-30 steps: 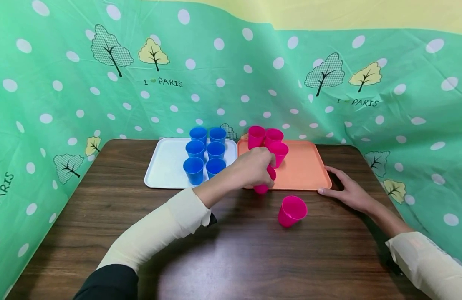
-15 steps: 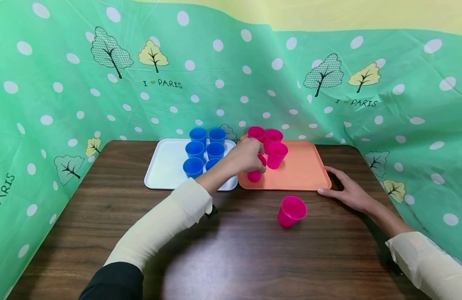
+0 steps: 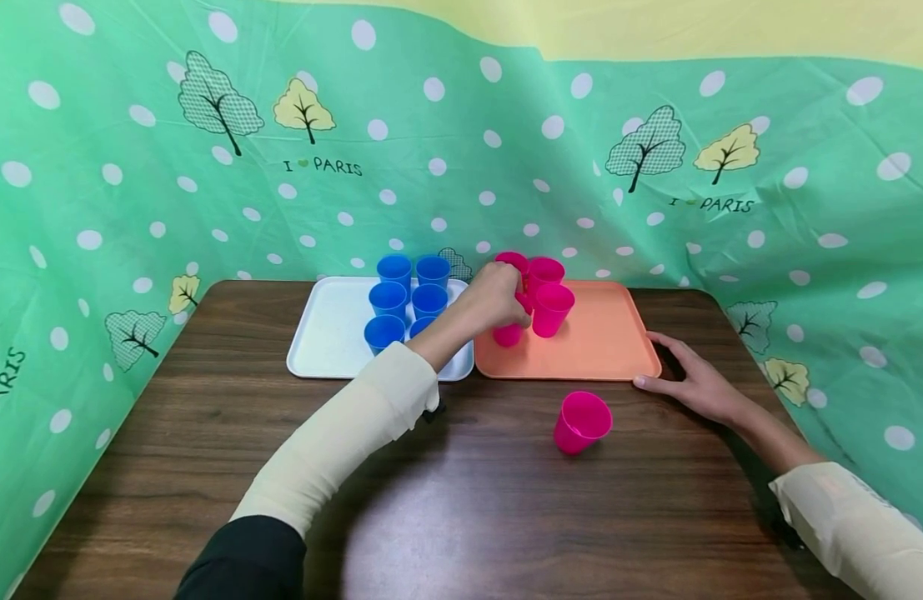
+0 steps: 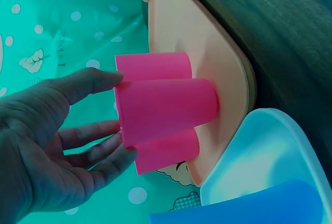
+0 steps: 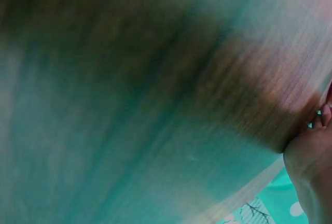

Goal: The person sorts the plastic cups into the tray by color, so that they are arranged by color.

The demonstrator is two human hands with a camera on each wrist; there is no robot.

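Note:
My left hand pinches a pink cup across its rim, thumb on one side and fingers on the other. The cup is upright over the left part of the orange tray, and the hand covers much of it in the head view. Close by on that tray stand the other pink cups: one at the front and two behind. My right hand touches the tray's front right corner with thumb and fingers spread. Nearer me, another pink cup stands on the wooden table.
A white tray adjoins the orange tray on its left, and several blue cups stand in rows on its right part. My left forearm passes over its front edge. A green dotted cloth hangs behind and beside the table.
My left hand has carried the pink cup from the orange tray's front edge back and left, toward the rear cups. My right hand and the pink cup on the table have stayed put.

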